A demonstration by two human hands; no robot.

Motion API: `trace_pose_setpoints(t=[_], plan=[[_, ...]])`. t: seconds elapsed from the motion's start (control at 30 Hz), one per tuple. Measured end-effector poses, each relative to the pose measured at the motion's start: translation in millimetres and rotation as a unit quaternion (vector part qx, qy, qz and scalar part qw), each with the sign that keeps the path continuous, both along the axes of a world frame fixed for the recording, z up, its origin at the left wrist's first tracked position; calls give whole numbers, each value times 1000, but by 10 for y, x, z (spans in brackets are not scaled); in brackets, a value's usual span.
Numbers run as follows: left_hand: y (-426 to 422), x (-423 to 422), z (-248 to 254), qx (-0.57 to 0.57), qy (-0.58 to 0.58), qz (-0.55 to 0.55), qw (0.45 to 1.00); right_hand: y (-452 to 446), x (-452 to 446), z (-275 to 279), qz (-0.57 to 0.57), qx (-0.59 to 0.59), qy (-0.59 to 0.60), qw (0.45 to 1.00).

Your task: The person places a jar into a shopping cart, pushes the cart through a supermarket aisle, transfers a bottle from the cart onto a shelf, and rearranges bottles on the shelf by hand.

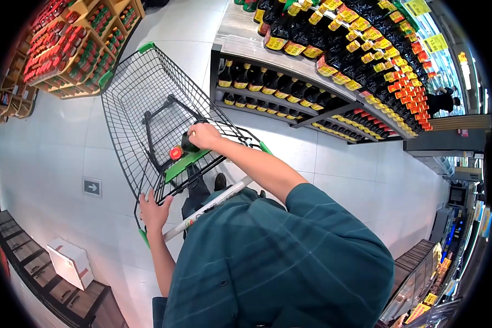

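A black wire shopping cart [146, 47] with green corners stands in front of me. Over its near end, my right hand [203, 135] is closed around the upper part of a dark bottle [188, 144], whose top is hidden by the fingers. Beside that bottle, inside the cart, is a jar with a red lid [175, 152]. A green strip [185, 165] crosses the basket just below them. My left hand [154, 212] has its fingers spread against the cart's near left wire edge. The pale push handle [216, 203] runs close to my body, with neither hand on it.
Tiered shelving [257, 90] on the right carries rows of dark sauce bottles with yellow labels. At the upper left, a wooden rack [85, 71] holds red-lidded jars. A dark cabinet [54, 284] with a white box [71, 262] on top stands lower left. A floor arrow sign [92, 187] lies left.
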State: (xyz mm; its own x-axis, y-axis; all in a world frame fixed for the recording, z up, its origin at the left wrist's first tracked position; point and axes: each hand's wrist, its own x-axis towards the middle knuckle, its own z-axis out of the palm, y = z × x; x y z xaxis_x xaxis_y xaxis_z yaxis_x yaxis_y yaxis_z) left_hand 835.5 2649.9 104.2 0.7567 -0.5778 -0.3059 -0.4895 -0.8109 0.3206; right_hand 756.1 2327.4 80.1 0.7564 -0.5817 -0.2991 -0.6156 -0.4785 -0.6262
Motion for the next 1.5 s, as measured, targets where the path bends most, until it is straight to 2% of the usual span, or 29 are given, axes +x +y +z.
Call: trace_pose_setpoints(t=[0.07, 0.13, 0.2, 0.27, 0.3, 0.37, 0.4, 0.43, 0.5, 0.57, 0.63, 0.67, 0.73, 0.8, 0.83, 0.87, 1.0, 1.2, 1.23, 1.3, 1.33, 1.37, 1.4, 1.47, 1.5], plan=[[68, 233, -376, -109, 48, 26, 993, -53, -19, 334, 34, 5, -2, 999], [-131, 409, -363, -186, 137, 61, 971, -102, -39, 618, 65, 19, -8, 998], [-466, 554, -210, -273, 340, 155, 886, -158, -46, 785, 91, 12, -19, 996], [-823, 602, -213, -308, 438, 285, 795, -187, -78, 1096, 113, 13, -47, 992], [-971, 672, -381, -307, 461, 295, 779, -211, -102, 1235, 140, -5, -87, 986], [-1264, 756, -764, -311, 510, 310, 739, -240, -145, 1677, 149, 40, -61, 986], [-1402, 722, -744, -316, 537, 318, 715, -269, -175, 1818, 157, 45, -67, 984], [-1489, 703, -713, -335, 599, 292, 666, -304, -209, 1952, 181, 59, -97, 977], [-1660, 546, -268, -362, 710, 236, 557, -363, -282, 2234, 201, 94, -93, 971], [-1767, 428, 10, -390, 744, 243, 484, -482, -341, 2347, 211, 150, -86, 962], [-1846, 377, 85, -410, 775, 230, 423, -629, -424, 2432, 208, 126, -119, 963], [-1873, 294, 312, -406, 780, 217, 423, -701, -453, 2468, 189, 130, -135, 964], [-1958, 313, 118, -402, 791, 200, 416, -812, -504, 2671, 113, 138, -69, 982], [-2021, 133, 400, -432, 767, 227, 417, -936, -541, 2661, 47, 139, -85, 986], [-2039, 78, 528, -426, 740, 254, 453, -976, -545, 2663, 10, 135, -84, 987], [-2086, 23, 571, -444, 726, 272, 450, -1032, -546, 2665, -28, 127, -84, 988], [-2135, -29, 683, -443, 694, 231, 518, -1179, -578, 2492, -107, 90, -115, 983], [-2273, -58, 796, -488, 634, 273, 534, -1334, -534, 2236, -249, 223, -185, 924], [-2296, -72, 835, -504, 622, 294, 522, -1347, -543, 2223, -263, 257, -196, 909], [-2321, -31, 704, -527, 618, 283, 510, -1247, -432, 2159, -323, 233, -245, 884], [-2368, -30, 634, -535, 624, 269, 501, -1204, -409, 2126, -359, 210, -273, 867], [-2395, -16, 629, -534, 619, 266, 511, -1213, -415, 2035, -361, 286, -324, 826], [-2430, -3, 631, -532, 614, 260, 521, -1247, -421, 1972, -357, 355, -378, 777], [-2537, -43, 629, -534, 609, 251, 530, -1190, -408, 2051, -400, 518, -440, 615], [-2631, -69, 620, -548, 611, 260, 508, -1221, -462, 2034, -404, 516, -463, 597]])
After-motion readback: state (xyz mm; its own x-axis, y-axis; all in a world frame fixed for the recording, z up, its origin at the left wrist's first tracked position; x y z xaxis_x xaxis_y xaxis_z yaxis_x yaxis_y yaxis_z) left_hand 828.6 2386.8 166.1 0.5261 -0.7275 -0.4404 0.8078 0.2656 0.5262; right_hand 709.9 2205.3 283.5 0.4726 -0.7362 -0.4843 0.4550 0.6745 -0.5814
